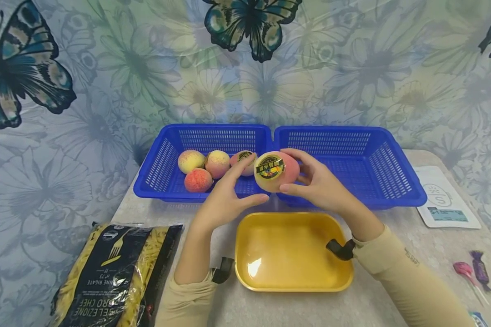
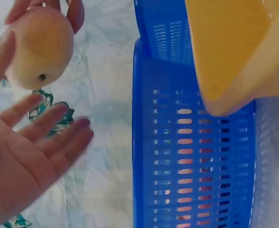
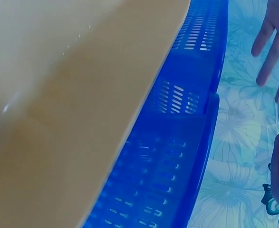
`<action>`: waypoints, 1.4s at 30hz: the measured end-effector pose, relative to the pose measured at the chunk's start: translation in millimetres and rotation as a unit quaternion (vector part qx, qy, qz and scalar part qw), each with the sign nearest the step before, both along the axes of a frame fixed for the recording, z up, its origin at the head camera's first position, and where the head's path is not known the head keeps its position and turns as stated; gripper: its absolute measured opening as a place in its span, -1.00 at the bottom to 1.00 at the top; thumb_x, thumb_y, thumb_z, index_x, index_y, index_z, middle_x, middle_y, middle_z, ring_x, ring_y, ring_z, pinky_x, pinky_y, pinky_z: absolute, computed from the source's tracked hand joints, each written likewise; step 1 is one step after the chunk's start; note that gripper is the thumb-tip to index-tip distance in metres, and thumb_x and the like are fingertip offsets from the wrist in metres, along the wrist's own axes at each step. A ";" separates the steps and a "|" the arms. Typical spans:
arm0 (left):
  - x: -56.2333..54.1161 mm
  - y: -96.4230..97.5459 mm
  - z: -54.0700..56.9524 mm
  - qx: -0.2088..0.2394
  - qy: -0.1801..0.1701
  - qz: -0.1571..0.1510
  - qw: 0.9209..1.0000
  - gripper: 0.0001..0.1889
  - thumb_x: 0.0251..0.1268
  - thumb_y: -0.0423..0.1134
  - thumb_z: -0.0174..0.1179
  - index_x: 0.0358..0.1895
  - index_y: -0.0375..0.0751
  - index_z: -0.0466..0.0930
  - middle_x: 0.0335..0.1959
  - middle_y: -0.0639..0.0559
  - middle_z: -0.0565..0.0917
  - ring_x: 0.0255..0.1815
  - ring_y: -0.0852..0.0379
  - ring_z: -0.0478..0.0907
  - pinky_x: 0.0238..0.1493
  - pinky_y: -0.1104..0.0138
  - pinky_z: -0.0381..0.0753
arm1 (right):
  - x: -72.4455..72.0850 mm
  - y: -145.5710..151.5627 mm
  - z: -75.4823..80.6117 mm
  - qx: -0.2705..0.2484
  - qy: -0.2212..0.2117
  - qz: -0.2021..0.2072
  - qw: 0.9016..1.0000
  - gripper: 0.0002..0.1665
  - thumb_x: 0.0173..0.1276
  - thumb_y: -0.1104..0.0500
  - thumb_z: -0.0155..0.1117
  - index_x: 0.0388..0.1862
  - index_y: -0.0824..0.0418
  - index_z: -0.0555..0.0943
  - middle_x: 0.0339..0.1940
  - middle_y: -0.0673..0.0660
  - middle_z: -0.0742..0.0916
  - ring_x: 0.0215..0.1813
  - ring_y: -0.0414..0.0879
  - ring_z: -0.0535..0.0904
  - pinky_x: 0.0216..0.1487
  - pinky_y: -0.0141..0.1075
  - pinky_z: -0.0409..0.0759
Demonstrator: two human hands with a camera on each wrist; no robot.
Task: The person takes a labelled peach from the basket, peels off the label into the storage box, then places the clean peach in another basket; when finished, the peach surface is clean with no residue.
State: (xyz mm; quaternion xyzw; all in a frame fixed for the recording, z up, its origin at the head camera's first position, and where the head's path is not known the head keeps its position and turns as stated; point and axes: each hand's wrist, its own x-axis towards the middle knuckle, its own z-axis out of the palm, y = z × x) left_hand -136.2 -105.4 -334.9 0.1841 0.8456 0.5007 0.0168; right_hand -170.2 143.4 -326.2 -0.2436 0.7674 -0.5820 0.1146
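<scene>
My right hand (image 1: pixel 321 184) holds a large yellow-and-pink fruit (image 1: pixel 275 172) with a black and gold round sticker, up above the front rims where two blue baskets meet. Thumb and fingers grip it from the right side. My left hand (image 1: pixel 225 200) is just left of the fruit, its fingers extended and apart from it. In the left wrist view, the left palm (image 2: pixel 27 161) faces up near the fruit (image 2: pixel 42 47), whose dark end spot shows. Several peach-like fruits (image 1: pixel 199 180) lie in the left blue basket (image 1: pixel 169 193), one of them stickered (image 1: pixel 245 159).
The right blue basket (image 1: pixel 352 168) stands beside the left one. In front is a yellow tray (image 1: pixel 290 254). A pasta bag (image 1: pixel 114 272) lies at left. A white scale (image 1: pixel 446 200), a lollipop (image 1: pixel 463 269) and a purple-wrapped candy (image 1: pixel 480 270) lie at right.
</scene>
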 end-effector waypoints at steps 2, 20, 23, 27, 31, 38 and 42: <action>-0.1 2.0 -0.2 0.020 0.000 -0.015 1.000 -0.10 0.19 0.00 0.41 0.55 0.28 0.08 0.53 0.20 0.26 0.53 0.09 0.24 0.48 -0.07 0.29 | 2.5 -0.8 -0.4 -0.021 -0.013 0.009 1.000 -0.08 0.28 0.20 0.44 0.54 0.04 0.21 0.44 0.05 0.43 0.40 -0.02 0.46 0.34 -0.25 0.52; 1.3 11.1 -1.0 0.192 -0.036 -0.089 0.977 -0.21 0.24 -0.40 0.34 0.49 0.14 0.21 0.33 -0.03 0.36 0.19 -0.13 0.55 0.08 0.19 0.70 | 20.6 11.9 3.3 -0.027 0.087 0.012 0.996 -0.29 0.40 0.28 0.28 0.49 0.06 0.32 0.40 0.03 0.44 0.30 -0.06 0.50 0.27 -0.37 0.55; 2.2 11.8 -1.6 0.194 -0.036 -0.087 0.977 -0.20 0.23 -0.39 0.35 0.49 0.15 0.21 0.35 0.00 0.35 0.23 -0.13 0.55 0.07 0.19 0.70 | 24.8 13.2 6.4 -0.017 0.142 -0.017 0.990 -0.40 0.41 0.29 0.26 0.41 0.04 0.44 0.27 0.05 0.49 0.14 -0.07 0.51 0.15 -0.41 0.57; 4.9 13.2 -2.6 0.194 -0.032 -0.089 0.976 -0.21 0.21 -0.39 0.36 0.47 0.17 0.24 0.38 0.08 0.34 0.25 -0.09 0.54 0.03 0.20 0.72 | 30.4 9.8 10.7 0.021 0.166 -0.054 0.984 -0.53 0.41 0.23 0.28 0.28 0.00 0.56 0.06 0.00 0.55 -0.04 -0.12 0.51 -0.02 -0.43 0.57; 6.8 13.9 -3.3 0.177 -0.024 -0.081 0.981 -0.20 0.19 -0.37 0.38 0.47 0.17 0.25 0.41 0.13 0.33 0.25 -0.11 0.54 0.00 0.24 0.73 | 32.7 4.3 12.6 0.043 0.169 -0.076 0.982 -0.62 0.41 0.19 0.29 0.19 0.02 0.62 -0.07 -0.04 0.60 -0.11 -0.15 0.52 -0.08 -0.43 0.58; 8.4 15.2 -2.9 0.154 -0.013 -0.068 0.986 -0.19 0.15 -0.37 0.41 0.46 0.14 0.27 0.45 0.13 0.29 0.25 -0.11 0.51 0.00 0.23 0.73 | 33.0 -2.0 12.2 0.047 0.144 -0.106 0.983 -0.67 0.39 0.16 0.33 0.12 0.06 0.65 -0.19 -0.01 0.63 -0.14 -0.16 0.58 -0.06 -0.40 0.61; 9.6 15.8 -1.5 0.146 -0.009 -0.064 0.987 -0.18 0.13 -0.35 0.43 0.45 0.17 0.27 0.46 0.13 0.28 0.26 -0.08 0.52 -0.02 0.27 0.73 | 32.7 -3.8 11.8 0.030 0.134 -0.106 0.985 -0.69 0.37 0.19 0.35 0.08 0.12 0.64 -0.24 0.02 0.61 -0.16 -0.13 0.58 -0.10 -0.40 0.62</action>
